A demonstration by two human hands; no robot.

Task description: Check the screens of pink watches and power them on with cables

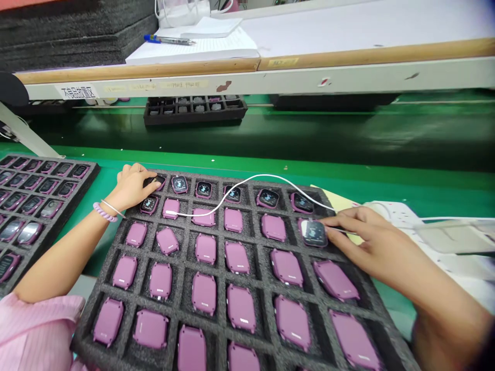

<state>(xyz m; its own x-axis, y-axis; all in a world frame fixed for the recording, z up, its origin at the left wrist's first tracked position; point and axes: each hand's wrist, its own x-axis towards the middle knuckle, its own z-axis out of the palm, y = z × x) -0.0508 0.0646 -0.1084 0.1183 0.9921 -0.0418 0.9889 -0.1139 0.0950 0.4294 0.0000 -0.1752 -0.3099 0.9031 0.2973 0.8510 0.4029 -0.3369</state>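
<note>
A black foam tray (178, 288) lies before me, its compartments holding purple smartwatch bodies. My left hand (133, 185) is at the far left corner compartment, thumb and fingers closed around a smartwatch (158, 182). Between the thumb and fingers of my right hand (365, 236) is another smartwatch (314, 233), screen up and lit, over the right end of the second row. A white cable (266, 175) arches across the tray from near my right hand; its tip rests at a purple back in the second row. Along the far row screens face up; most nearer watches lie back up.
Another foam tray (42, 190) of watches stands at left. Beyond the green bench (116, 154), a smaller tray (195, 117) sits under a shelf edge (348, 77). Paper (232, 49) and a pen (170, 39) lie on the shelf. A white power strip (402, 211) is at right.
</note>
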